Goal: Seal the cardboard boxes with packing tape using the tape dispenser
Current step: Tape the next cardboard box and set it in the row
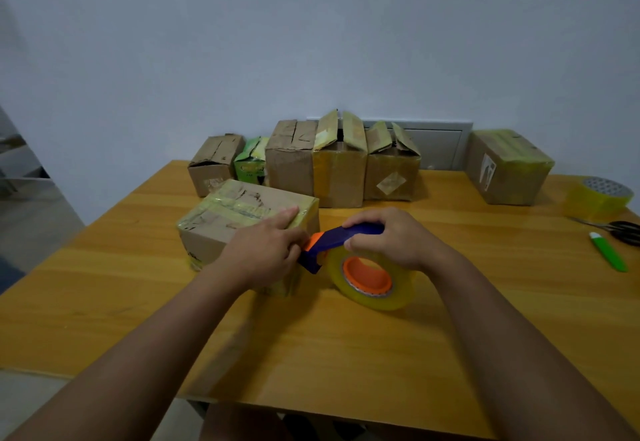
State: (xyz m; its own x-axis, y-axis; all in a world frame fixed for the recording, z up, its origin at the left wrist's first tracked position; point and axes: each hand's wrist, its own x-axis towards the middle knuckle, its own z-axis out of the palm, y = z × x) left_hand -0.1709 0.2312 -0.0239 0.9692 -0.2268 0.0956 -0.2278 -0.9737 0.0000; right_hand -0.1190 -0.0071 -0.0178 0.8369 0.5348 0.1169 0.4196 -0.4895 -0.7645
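The brown cardboard box with yellowish tape across its top (242, 219) sits on the near left part of the yellow wooden table (346, 336). The blue and orange tape dispenser with a big clear roll (346, 253) is just beside the box's right side, its orange nose touching the box's corner.

The person's right hand (388, 236) is closed around the blue handle. The left hand (266, 243) lies mostly flat on the box, fingers pressing down at the top edge next to the dispenser's nose; it grips nothing.

This looks like the end of a tape strip. To do it well, the left hand should keep the tape pressed flat while the right hand tilts the dispenser so its cutter bites, then rubs the end down smooth.

Counted: one dispenser. One spare roll of yellowish tape (599, 196) at the far right. One pair of black scissors (620, 231) and one green and white knife or pen (609, 250) near it. Six cardboard boxes in all: the one in hand, four in the back row (339, 170), and one taped box at the right (505, 167). One green packet (251, 160) stands in that row.
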